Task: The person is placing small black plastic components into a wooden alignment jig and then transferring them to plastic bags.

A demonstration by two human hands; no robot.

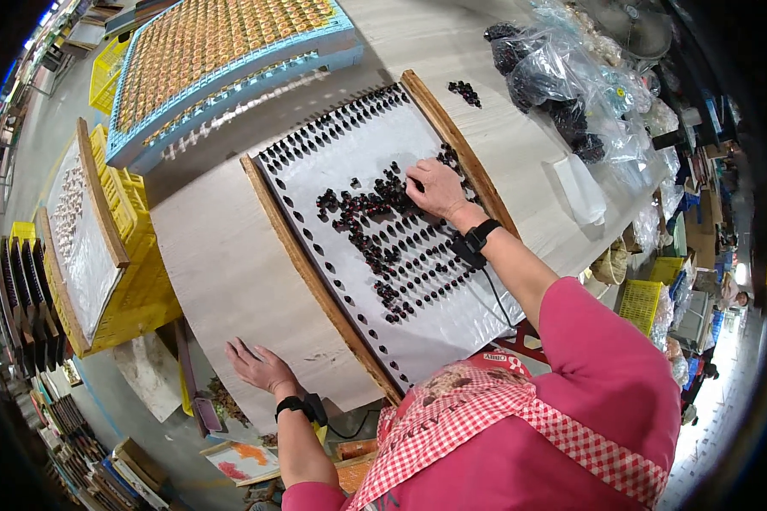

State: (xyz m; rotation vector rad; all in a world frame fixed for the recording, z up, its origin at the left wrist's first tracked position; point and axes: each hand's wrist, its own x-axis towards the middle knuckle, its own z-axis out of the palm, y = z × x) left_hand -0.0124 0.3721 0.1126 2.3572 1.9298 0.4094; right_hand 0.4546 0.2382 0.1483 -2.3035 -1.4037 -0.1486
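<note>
Your checked apron [452,417] fills the near edge, against the counter [204,255]. On the counter lies the white sheet [328,166], and beyond its upper left corner stands the blue crate [129,153], with rows of yellowish rounds on top. Clear plastic bags [618,94], some with dark contents, sit to the upper right. Two wooden strips, the left strip [306,260] and the right strip [458,149], border the sheet.

Your left hand [262,368] rests on the counter outside the left strip, its grip spread wide with nothing in it. Your right hand [439,189] is over the sheet near the right strip, its grip drawn in, fingertips bent down at the edge of the heap; you hide whatever is between them, so I cannot tell if a piece is held.

The small dark pieces [375,204] are mostly on the sheet. You look about halfway: neat rows line the far end, one line runs down beside the left strip, and several rows stand below your right hand. The jumbled middle heap appears left to arrange. A smaller cluster [464,94] lies on the counter beyond the right strip.
</note>
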